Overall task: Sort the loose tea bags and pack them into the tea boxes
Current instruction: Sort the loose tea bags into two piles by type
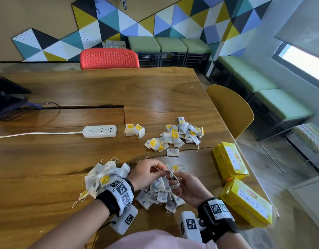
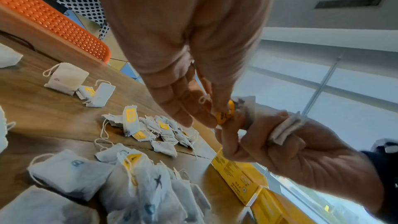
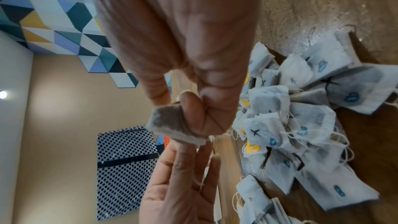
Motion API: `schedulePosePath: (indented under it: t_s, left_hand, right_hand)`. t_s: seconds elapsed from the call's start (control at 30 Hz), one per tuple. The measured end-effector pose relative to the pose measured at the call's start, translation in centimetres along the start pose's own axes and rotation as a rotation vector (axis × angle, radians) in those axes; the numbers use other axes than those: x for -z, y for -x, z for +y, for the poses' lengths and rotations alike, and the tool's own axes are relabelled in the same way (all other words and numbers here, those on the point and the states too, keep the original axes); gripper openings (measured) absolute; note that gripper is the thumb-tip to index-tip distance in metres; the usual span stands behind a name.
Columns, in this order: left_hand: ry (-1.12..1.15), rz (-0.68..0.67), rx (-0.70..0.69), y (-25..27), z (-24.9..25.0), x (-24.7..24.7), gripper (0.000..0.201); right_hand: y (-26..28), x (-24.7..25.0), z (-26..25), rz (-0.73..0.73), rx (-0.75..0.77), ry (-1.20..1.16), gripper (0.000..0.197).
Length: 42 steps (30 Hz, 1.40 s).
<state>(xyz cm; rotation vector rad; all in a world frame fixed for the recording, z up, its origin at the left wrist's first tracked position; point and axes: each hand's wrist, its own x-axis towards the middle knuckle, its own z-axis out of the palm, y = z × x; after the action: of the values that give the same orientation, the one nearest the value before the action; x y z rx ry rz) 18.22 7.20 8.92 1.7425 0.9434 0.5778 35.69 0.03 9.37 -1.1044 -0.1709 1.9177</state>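
Your right hand [image 1: 186,186] is curled round a crumpled white paper tea bag [image 1: 172,174] while your left hand [image 1: 146,174] pinches its string beside that grip above the near heap; free the string gently, read the mark, then commit to the yellow cardboard tea boxes [image 1: 246,202].

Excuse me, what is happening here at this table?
A person is sorting tea bags. The right hand grips one tea bag, while the left hand pinches its yellow tag. Several piles lie on the table. The Green Tea box and Black Tea box wait at the right.
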Motion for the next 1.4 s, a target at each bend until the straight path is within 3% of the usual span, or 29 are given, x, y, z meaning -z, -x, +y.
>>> schedulePosePath:
  t_s: [0.07,0.13,0.23,0.3,0.47,0.63,0.8,1.0,1.1,1.27,1.4]
  left_hand:
    - [-0.015,0.018,0.014,0.3,-0.1,0.3,0.013]
    - [0.005,0.063,0.078,0.3,-0.4,0.7,0.010]
    - [0.222,0.101,0.215,0.4,-0.6,1.4,0.006]
    - [0.271,0.093,0.255,0.6,-0.8,1.9,0.016]
    - [0.250,0.089,0.220,1.4,-1.0,3.0,0.015]
    - [0.084,0.117,0.045,2.5,-0.6,3.5,0.016]
    - [0.015,0.140,-0.119,3.4,-1.1,3.6,0.029]
    - [0.046,0.177,-0.160,3.8,-1.6,3.5,0.041]
    - [0.026,0.201,-0.197,3.8,-1.7,3.6,0.043]
    - [0.003,0.175,-0.198,4.0,-1.7,3.6,0.036]
    - [-0.203,0.017,-0.178,4.6,-1.9,4.0,0.020]
  right_hand:
    - [0.1,0.1,0.2,0.004,-0.015,-0.001,0.030]
    - [0.1,0.3,0.3,-0.016,0.008,-0.031,0.024]
    - [0.0,0.7,0.5,-0.010,0.054,-0.069,0.065]
    - [0.2,0.8,0.5,-0.016,0.049,-0.085,0.075]
    - [0.3,0.4,0.2,0.084,-0.002,-0.258,0.043]
    - [0.8,0.1,0.2,-0.006,0.031,-0.217,0.055]
    - [1.4,0.0,-0.2,-0.157,0.039,-0.208,0.044]
    - [1.3,0.4,-0.3,-0.237,0.040,-0.207,0.058]
    - [1.0,0.4,-0.3,-0.236,0.044,-0.200,0.056]
    - [0.0,-1.0,0.0,-0.148,-0.050,-0.005,0.031]
    - [-1.9,-2.8,0.6,-0.053,-0.162,0.273,0.041]
